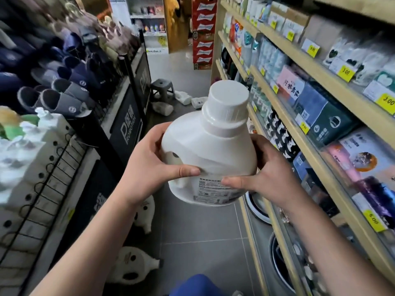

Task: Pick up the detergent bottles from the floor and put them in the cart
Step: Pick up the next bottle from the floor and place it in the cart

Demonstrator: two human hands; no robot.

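Both hands grasp the white detergent bottle [210, 154], held upright above the aisle floor [203, 242]. The left hand [149, 165] wraps its handle side, the right hand [264, 178] the opposite flank. It looks heavy, rigid and smooth-walled, so the moulded handle seems the surest hold. More bottles [147, 210] lie near left; no cart shows.

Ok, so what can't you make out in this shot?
Head view only.
- The detergent bottle: label print too small to read; far side unseen.
- The left hand and right hand: fingertips hidden behind the bottle.
- The floor bottles: blurred, labels unreadable.
- The cart: outside the frame.
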